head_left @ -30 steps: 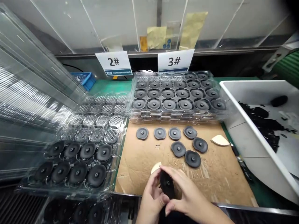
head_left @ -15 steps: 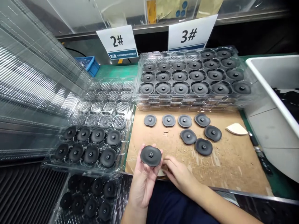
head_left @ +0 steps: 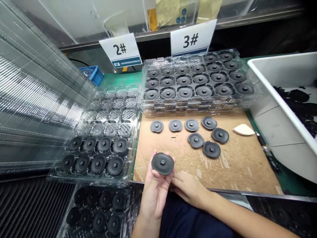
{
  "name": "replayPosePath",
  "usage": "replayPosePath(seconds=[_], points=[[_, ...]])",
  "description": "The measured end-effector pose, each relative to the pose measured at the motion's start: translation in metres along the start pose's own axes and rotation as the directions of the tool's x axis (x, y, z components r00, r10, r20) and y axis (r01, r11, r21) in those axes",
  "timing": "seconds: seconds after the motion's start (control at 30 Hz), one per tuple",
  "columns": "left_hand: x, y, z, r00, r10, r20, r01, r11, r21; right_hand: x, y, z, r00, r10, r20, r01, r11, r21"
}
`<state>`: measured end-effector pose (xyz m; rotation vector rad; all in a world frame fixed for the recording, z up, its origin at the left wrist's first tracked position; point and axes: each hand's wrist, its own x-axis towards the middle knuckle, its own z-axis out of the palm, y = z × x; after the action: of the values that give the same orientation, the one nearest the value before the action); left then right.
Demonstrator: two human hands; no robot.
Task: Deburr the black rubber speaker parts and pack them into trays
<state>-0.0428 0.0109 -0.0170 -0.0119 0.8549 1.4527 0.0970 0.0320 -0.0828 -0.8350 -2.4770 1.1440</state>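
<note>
My left hand (head_left: 156,190) holds a black oval disc (head_left: 162,163) by its edges, its face with the central nut turned up. Beside it, my right hand (head_left: 189,188) is curled in close against the left fingers. Its fingertips are partly hidden, and what they hold, if anything, does not show. Beyond my hands, several similar discs (head_left: 195,140) lie on the cardboard sheet (head_left: 153,142). A cream-coloured wedge-shaped pad (head_left: 244,129) rests at the sheet's right side.
A partly filled clear tray (head_left: 132,145) sits at left, above another tray of discs (head_left: 99,221). Stacked clear trays (head_left: 173,107) hold discs at the back. A white bin (head_left: 269,86) with black parts stands right; a blue basket (head_left: 95,76) is back left.
The camera view has shifted a little. The disc stays in my left hand, tilted slightly differently. A pale piece seen below my right fingers earlier no longer shows.
</note>
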Motion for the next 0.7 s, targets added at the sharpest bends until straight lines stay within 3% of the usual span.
replayPosePath(seconds=[0.13,0.23,0.27,0.3,0.37,0.4,0.5,0.63,0.7], points=[[0.001,-0.002,0.004,0.999,-0.031,0.026,0.029,0.997,0.069,0.001,-0.001,-0.044,0.97,0.139,-0.199,-0.14,0.99,0.01],[0.002,-0.008,0.014,0.998,-0.034,0.05,0.028,0.994,0.102,0.005,-0.028,-0.082,0.866,0.232,-0.442,-0.232,0.971,0.055],[0.002,-0.01,0.017,0.997,-0.045,0.069,0.037,0.993,0.11,0.006,-0.04,-0.091,0.821,0.197,-0.536,-0.192,0.979,0.066],[0.001,-0.012,0.021,0.993,-0.068,0.095,0.057,0.991,0.119,0.007,-0.053,-0.097,0.804,0.116,-0.583,-0.113,0.993,0.041],[-0.003,-0.014,0.027,0.983,-0.116,0.143,0.097,0.986,0.135,0.006,-0.076,-0.103,0.82,-0.038,-0.571,0.041,0.999,-0.007],[-0.005,-0.015,0.028,0.979,-0.135,0.153,0.113,0.983,0.142,0.006,-0.083,-0.104,0.853,-0.074,-0.516,0.083,0.997,-0.007],[-0.01,-0.015,0.031,0.98,-0.159,0.119,0.139,0.977,0.163,0.007,-0.09,-0.107,0.927,-0.057,-0.37,0.076,0.997,0.035],[-0.013,-0.015,0.035,0.982,-0.162,0.102,0.134,0.963,0.235,0.006,-0.086,-0.109,0.843,-0.147,-0.517,0.113,0.989,-0.097],[-0.014,-0.014,0.036,0.981,-0.165,0.106,0.135,0.959,0.247,0.0,-0.086,-0.108,0.84,-0.189,-0.508,0.16,0.982,-0.1]])
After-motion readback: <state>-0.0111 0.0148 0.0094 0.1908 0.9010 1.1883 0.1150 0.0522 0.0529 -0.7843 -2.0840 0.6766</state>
